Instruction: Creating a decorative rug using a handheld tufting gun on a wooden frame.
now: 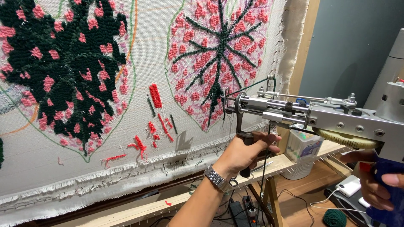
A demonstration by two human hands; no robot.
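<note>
Tufting gun (303, 113): left hand (246, 153) clenched around its front handle, right hand (381, 185) grasping the rear blue grip below.

Bright, even indoor light, soft shadows on the cloth (126, 138); the near right edge looks perhaps slightly blurred.

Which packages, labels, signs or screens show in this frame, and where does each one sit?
Translucent plastic box with a pale printed label: on the wooden frame ledge, under the metal tufting gun; squarish, whitish with green and pink patches.
White rectangular power bank: low on the floor at right, cable attached.
No signs or screens.
</note>
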